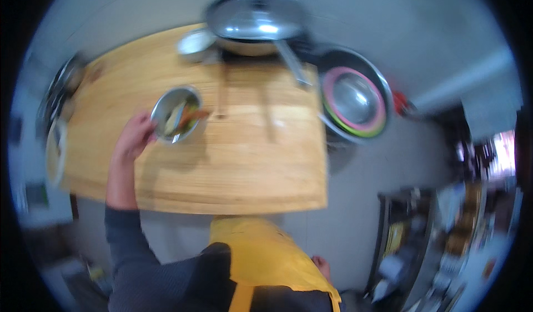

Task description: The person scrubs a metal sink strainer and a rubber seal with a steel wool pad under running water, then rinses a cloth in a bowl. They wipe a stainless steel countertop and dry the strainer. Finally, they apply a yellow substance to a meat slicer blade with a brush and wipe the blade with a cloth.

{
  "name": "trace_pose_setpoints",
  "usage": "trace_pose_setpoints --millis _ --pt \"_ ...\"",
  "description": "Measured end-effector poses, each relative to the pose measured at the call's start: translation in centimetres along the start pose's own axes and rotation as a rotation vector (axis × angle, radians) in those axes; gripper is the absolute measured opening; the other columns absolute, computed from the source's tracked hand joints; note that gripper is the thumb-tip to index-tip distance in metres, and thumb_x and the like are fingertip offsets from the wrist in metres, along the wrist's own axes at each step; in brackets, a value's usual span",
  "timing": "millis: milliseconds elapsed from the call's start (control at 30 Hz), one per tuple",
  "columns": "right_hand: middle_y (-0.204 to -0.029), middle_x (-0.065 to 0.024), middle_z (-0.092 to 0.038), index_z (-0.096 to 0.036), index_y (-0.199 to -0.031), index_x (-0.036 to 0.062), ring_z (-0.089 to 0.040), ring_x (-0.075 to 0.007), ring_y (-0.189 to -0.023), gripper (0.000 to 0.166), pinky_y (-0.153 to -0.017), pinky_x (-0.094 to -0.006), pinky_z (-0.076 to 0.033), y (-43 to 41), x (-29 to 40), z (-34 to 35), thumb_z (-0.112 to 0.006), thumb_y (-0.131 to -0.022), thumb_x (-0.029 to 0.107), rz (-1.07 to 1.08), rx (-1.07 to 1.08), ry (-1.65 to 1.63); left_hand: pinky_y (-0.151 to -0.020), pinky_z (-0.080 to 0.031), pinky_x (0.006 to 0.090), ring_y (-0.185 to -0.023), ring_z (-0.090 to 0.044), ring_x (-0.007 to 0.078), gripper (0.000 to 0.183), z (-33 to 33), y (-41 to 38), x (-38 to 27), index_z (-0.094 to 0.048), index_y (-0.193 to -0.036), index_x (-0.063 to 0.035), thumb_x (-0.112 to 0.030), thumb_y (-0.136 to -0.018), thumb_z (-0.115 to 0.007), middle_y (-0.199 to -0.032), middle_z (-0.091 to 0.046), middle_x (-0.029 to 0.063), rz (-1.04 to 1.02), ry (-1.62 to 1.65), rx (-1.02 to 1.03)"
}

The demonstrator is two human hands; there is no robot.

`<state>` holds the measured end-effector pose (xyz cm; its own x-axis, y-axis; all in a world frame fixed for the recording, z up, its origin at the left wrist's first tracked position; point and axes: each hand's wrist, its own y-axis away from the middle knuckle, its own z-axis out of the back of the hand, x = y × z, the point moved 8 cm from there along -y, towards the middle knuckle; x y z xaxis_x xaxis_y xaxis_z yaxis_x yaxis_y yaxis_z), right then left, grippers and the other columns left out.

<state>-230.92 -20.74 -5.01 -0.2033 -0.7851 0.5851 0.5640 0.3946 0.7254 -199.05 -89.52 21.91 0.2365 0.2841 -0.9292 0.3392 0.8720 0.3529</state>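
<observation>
My left hand [135, 135] grips the rim of a small stainless-steel bowl [156, 113] over the left half of the wooden tabletop [245, 162]. Inside lie blurred orange, pale and green food pieces [183, 118]; an orange one pokes past the rim on the right. A shadow falls on the wood below the bowl. Down by my side, past the yellow apron [270, 253], a small part of my right hand [321, 266] shows; the apron and body hide the rest, so its grip is unclear.
A lidded wok [256, 20] with a long handle stands at the back, beside a small pale container [195, 43]. Right of the table edge are nested basins [354, 99], pink and green among them. Dishes [56, 151] line the far left. A cluttered rack [399, 245] stands lower right.
</observation>
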Motion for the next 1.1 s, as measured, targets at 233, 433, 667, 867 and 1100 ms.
trace_pose_setpoints --millis 233,433,667,867,1100 --pt "-0.088 -0.0108 -0.063 -0.055 -0.117 0.0074 -0.060 -0.0216 -0.078 0.038 -0.072 -0.0326 -0.049 4.8 11.3 11.5 -0.060 -0.086 0.028 0.444 -0.134 0.065 -0.044 -0.046 0.0213 -0.053 -0.054 0.0102 0.006 -29.6 12.2 8.6 -0.052 -0.078 -0.0079 -0.008 -0.082 -0.056 -0.066 -0.056 0.0028 0.075 -0.238 0.462" --pt "-0.080 -0.0040 -0.060 -0.032 -0.136 0.0093 -0.057 -0.0131 -0.069 0.071 -0.065 -0.0271 -0.047 11.8 13.0 25.7 -0.069 -0.079 0.029 0.572 -0.227 -0.379 -0.048 -0.049 0.0221 -0.055 -0.054 0.0116 0.003 -61.4 24.7 11.6 -0.052 -0.080 -0.0036 -0.004 -0.080 -0.055 -0.072 -0.055 0.0052 0.109 -0.286 0.913" --pt "-0.066 -0.0004 -0.053 -0.045 -0.119 0.0017 -0.049 -0.0074 -0.060 0.050 -0.055 -0.0236 -0.042 14.6 1.4 43.5 -0.071 -0.078 0.017 0.325 -1.122 -0.474 -0.052 -0.052 0.0266 -0.060 -0.058 0.0146 0.007 -87.3 40.0 9.1 -0.050 -0.081 -0.0001 -0.003 -0.081 -0.056 -0.078 -0.054 0.0064 -0.042 -0.339 1.337" --pt "-0.069 -0.0009 -0.052 -0.053 -0.112 -0.0004 -0.048 -0.0067 -0.061 0.039 -0.053 -0.0198 -0.040 20.7 -8.0 54.9 -0.069 -0.080 0.013 0.072 -1.632 -0.466 -0.049 -0.050 0.0255 -0.051 -0.059 0.0138 0.011 -103.2 50.4 7.8 -0.048 -0.079 -0.0035 -0.005 -0.080 -0.059 -0.070 -0.056 0.0049 -0.360 -0.509 1.637" --pt "-0.096 -0.0029 -0.056 -0.058 -0.106 0.0000 -0.055 -0.0114 -0.081 0.027 -0.068 -0.0244 -0.047 19.8 -11.3 63.7 -0.065 -0.080 0.002 0.511 -1.392 -0.758 -0.048 -0.046 0.0250 -0.051 -0.061 0.0122 0.012 -115.8 60.3 10.1 -0.048 -0.076 -0.0048 -0.008 -0.081 -0.058 -0.059 -0.057 0.0038 -0.348 -0.560 1.879"
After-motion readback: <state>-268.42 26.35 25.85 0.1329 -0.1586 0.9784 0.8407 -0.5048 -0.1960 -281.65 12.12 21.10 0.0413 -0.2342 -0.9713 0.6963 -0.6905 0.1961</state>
